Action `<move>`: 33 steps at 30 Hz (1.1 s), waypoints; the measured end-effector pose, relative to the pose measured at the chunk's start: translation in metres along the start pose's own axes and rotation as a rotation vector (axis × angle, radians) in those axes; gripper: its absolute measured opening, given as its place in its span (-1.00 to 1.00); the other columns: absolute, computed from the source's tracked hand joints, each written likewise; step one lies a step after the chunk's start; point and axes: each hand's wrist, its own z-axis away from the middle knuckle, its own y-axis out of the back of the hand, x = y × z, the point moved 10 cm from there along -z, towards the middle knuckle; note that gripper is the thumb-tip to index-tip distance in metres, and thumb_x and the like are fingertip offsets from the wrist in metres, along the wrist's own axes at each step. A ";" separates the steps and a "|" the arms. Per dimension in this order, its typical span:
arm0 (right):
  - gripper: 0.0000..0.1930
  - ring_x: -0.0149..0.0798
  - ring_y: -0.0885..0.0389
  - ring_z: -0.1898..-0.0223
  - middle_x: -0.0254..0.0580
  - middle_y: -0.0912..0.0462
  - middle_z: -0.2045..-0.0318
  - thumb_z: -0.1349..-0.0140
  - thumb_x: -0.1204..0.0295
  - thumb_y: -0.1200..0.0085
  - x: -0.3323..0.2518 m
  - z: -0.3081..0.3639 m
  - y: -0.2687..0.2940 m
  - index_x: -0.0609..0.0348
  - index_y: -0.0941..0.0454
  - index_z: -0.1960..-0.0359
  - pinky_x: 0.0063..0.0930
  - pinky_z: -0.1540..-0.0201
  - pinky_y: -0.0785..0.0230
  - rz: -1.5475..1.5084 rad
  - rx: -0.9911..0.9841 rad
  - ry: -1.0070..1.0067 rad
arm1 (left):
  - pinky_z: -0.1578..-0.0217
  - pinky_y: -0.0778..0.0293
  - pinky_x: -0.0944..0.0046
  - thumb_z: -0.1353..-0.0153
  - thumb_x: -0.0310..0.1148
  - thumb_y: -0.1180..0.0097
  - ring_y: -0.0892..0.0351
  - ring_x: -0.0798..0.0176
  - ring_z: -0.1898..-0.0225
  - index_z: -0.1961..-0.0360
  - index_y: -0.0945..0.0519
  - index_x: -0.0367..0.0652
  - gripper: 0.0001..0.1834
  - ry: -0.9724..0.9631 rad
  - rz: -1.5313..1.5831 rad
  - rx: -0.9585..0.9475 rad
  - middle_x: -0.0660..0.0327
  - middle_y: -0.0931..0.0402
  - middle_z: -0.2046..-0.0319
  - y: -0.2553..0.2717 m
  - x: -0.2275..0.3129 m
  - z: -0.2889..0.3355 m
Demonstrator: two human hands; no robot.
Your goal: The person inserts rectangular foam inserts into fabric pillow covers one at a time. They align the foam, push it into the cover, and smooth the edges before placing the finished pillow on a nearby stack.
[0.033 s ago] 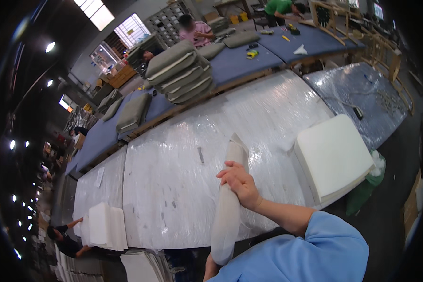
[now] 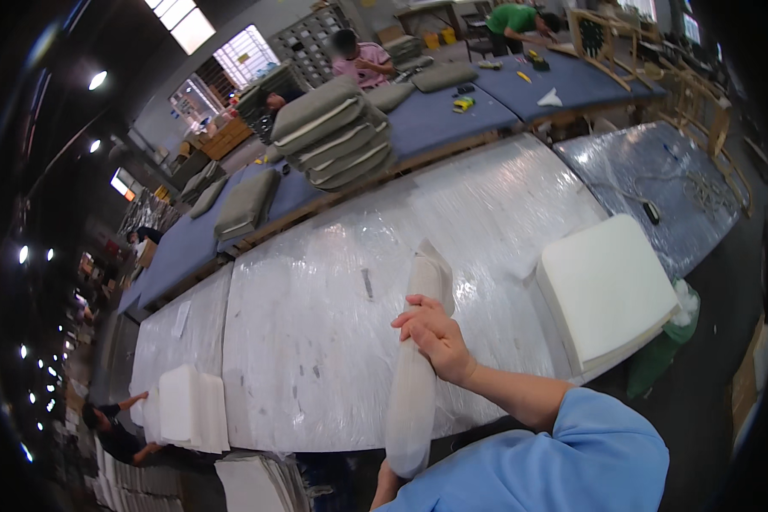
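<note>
Nothing had changed from the earlier frame. Right hand [image 2: 433,334] at centre stayed closed around the rolled white foam [image 2: 414,375], held upright over the plastic-covered surface [image 2: 316,324]. Left hand [image 2: 387,486] at bottom edge, mostly hidden under the roll's lower end; grip not discernible. White foam slab [image 2: 606,290] stayed at right.

I see few packages, no screens, no signs I can make out. Brown cardboard boxes [image 2: 216,136] far back on left, below bright window, stacked loosely. Two small yellow boxes [image 2: 441,38] far back in middle, side by side on floor beyond blue table [image 2: 435,119]. Flat brown cardboard piece [image 2: 753,363] at right edge, down near floor. Small white paper slip [image 2: 180,318], maybe label, lies on plastic-covered table [image 2: 316,341] at left; too small to tell more.
</note>
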 end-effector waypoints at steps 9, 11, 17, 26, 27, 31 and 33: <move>-0.91 0.08 -0.42 -0.40 0.02 -0.64 -0.16 -0.35 0.51 -0.14 -0.017 0.075 -0.073 0.22 -0.67 0.29 -0.09 -0.48 -0.09 -0.017 -0.188 0.000 | -0.35 -0.33 0.08 -0.55 0.04 0.18 -0.41 0.02 -0.36 -0.52 -0.27 -0.20 -0.31 -0.243 -0.008 -0.292 -0.04 -0.35 -0.40 -0.125 0.080 -0.021; -0.93 0.07 -0.40 -0.41 0.08 -0.57 -0.25 -0.32 0.57 -0.16 -0.014 0.084 -0.069 0.26 -0.67 0.23 -0.15 -0.45 -0.19 0.081 -0.172 -0.009 | -0.42 -0.23 0.10 -0.56 0.09 0.18 -0.25 0.05 -0.45 -0.61 0.05 -0.13 -0.20 -0.457 -0.173 -0.373 -0.02 -0.11 -0.51 -0.163 0.110 0.006; -0.68 -0.04 -0.30 -0.48 0.04 -0.42 -0.40 -0.36 0.58 -0.09 0.014 0.082 -0.062 0.27 -0.56 -0.14 -0.21 -0.51 -0.10 0.075 -0.078 -0.187 | -0.54 0.06 0.16 -0.55 0.04 0.19 0.11 0.10 -0.61 -0.66 0.24 -0.10 -0.13 -0.691 -0.385 -0.401 0.08 0.20 -0.64 -0.180 0.131 0.023; -0.46 -0.16 -0.28 -0.48 -0.01 -0.33 -0.47 -0.57 0.28 0.06 0.109 -0.024 -0.026 0.26 -0.27 -0.49 -0.33 -0.53 -0.03 0.019 -0.033 -0.398 | -0.55 0.17 0.18 -0.43 -0.23 0.14 0.16 0.05 -0.62 -0.63 0.20 -0.31 -0.13 -0.830 -0.578 -0.435 -0.05 0.18 -0.62 -0.224 0.145 -0.011; -0.45 -0.17 -0.28 -0.47 -0.03 -0.34 -0.46 -0.59 0.23 0.09 0.119 -0.030 -0.027 0.25 -0.26 -0.49 -0.34 -0.52 -0.04 -0.047 -0.022 -0.463 | -0.55 0.19 0.18 -0.43 -0.22 0.14 0.16 0.05 -0.62 -0.62 0.19 -0.32 -0.13 -0.848 -0.617 -0.433 -0.05 0.17 -0.62 -0.226 0.151 -0.017; -0.40 -0.22 -0.36 -0.39 -0.06 -0.42 -0.39 -0.62 0.06 0.18 0.145 -0.050 -0.017 0.25 -0.29 -0.47 -0.36 -0.45 -0.14 -0.085 0.046 -0.540 | -0.55 0.18 0.16 -0.44 -0.18 0.13 0.16 0.06 -0.62 -0.63 0.18 -0.29 -0.12 -0.810 -0.626 -0.466 -0.05 0.15 -0.62 -0.248 0.177 -0.046; -0.40 -0.23 -0.43 -0.30 -0.07 -0.50 -0.30 -0.61 0.01 0.18 0.159 -0.054 -0.012 0.25 -0.36 -0.41 -0.35 -0.40 -0.21 -0.074 0.044 -0.639 | -0.55 0.15 0.14 -0.44 -0.16 0.06 0.16 0.07 -0.62 -0.63 0.18 -0.27 -0.10 -0.745 -0.576 -0.481 -0.05 0.15 -0.62 -0.253 0.192 -0.066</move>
